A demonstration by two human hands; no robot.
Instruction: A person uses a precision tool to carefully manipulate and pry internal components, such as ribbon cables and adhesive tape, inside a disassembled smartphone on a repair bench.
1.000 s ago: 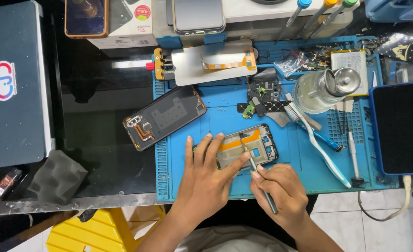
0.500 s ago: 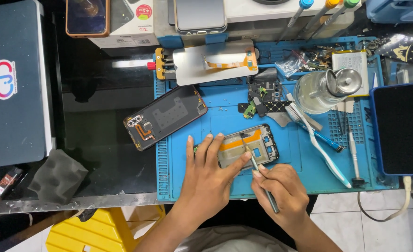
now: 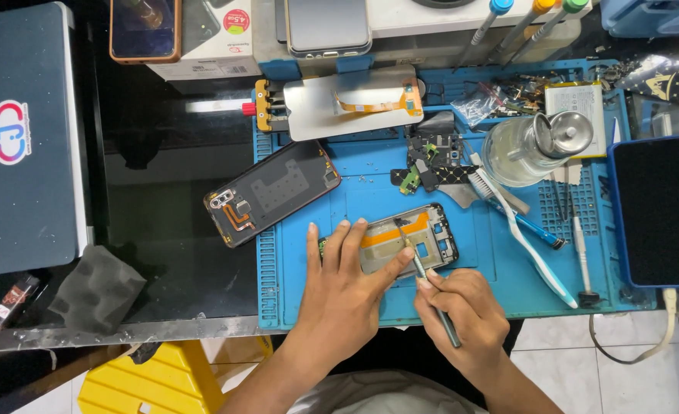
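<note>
The left hand [image 3: 347, 287] is spread flat, fingers open, pressing the near-left end of the opened phone frame [image 3: 408, 239]. The right hand [image 3: 462, 310] is closed on a thin tool [image 3: 428, 287], its tip set inside the frame. The frame's long axis runs left-right on the blue mat [image 3: 508, 295] of the bench, just ahead of both hands.

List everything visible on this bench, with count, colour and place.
phone frame: 1, silver and orange, mat centre, under both hands
tool: 1, dark, thin, tip on the frame
work mat: 1, blue, bench centre
back cover: 1, black, across mat's left edge
screen panel: 1, grey, mat top
glass bottle: 1, clear, mat right
toothbrush: 1, white, mat right
dark phone: 1, blue case, far right
laptop: 1, grey, far left
stool: 1, yellow, below bench
left hand: presses the frame
right hand: grips the tool
</note>
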